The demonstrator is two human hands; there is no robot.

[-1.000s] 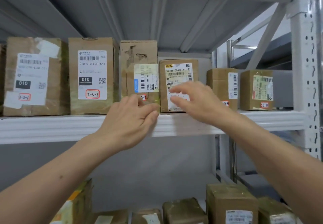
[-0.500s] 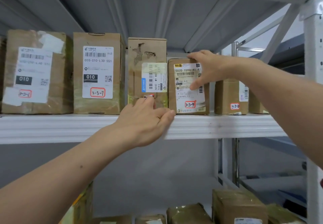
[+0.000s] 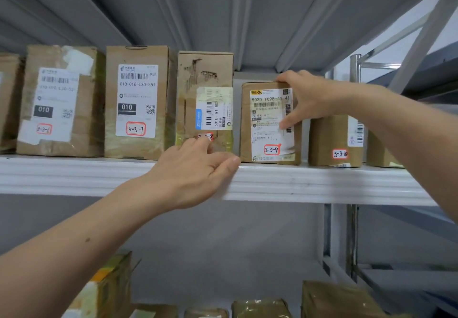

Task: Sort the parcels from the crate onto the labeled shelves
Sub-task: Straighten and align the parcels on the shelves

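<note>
Two hands up: right hand [image 3: 309, 97] grips 3-3-9 box [image 3: 265, 124] top; left hand [image 3: 195, 169], uncurled, touches 3-3-8 box [image 3: 203, 82]. We judge: seating step; next square, let go.

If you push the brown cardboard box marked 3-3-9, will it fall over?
Probably not: the brown cardboard box marked 3-3-9 stands flat on the white metal shelf, and the right hand grips its top. It looks stiff. Its glossy tape may feel slippery.

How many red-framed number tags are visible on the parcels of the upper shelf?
5 tags, left to right: 3-3-6, 3-3-7, 3-3-8, 3-3-9, 3-3-10; the right arm may hide more.
</note>
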